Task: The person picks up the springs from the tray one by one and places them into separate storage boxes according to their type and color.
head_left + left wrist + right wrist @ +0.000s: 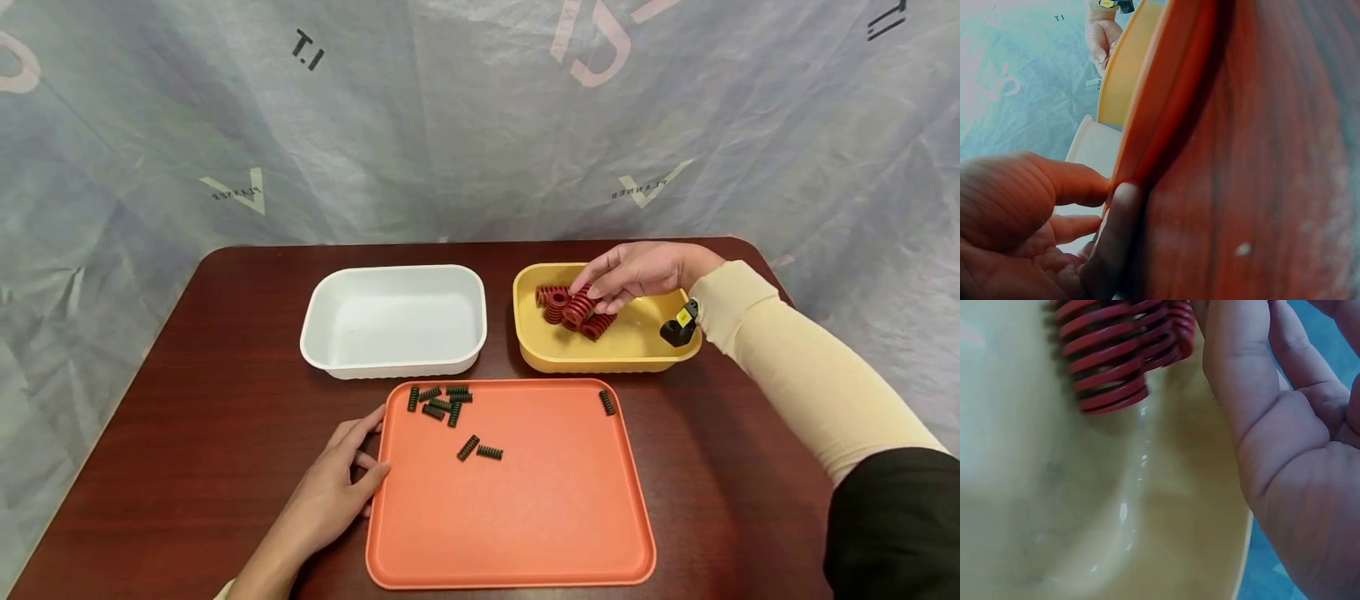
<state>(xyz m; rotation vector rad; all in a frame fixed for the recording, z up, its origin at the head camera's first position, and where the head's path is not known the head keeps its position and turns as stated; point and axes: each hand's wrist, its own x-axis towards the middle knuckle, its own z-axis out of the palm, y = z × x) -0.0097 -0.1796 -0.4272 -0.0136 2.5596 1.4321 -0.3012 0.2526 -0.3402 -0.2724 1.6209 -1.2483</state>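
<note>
My right hand [637, 271] is over the yellow bin [637, 362], pinching a red coil spring [579, 308] between thumb and fingertips. Around that spring, several more red springs [597, 327] lie in the bin's left half. Close up in the right wrist view, red springs [1104, 359] rest against the yellow plastic beside my thumb, while the fingertips run out of the frame. At the lower left, my left hand [333, 483] grips the left rim of the orange tray [510, 517]. The left wrist view has its fingers [1079, 184] on both sides of that rim.
Small dark green springs [440, 404] cluster in the tray's far left corner. Two more green springs [490, 452] lie near its middle, and a single green spring [607, 402] at the far right. A white bin [393, 367] stands left of the yellow one on the brown table [187, 417].
</note>
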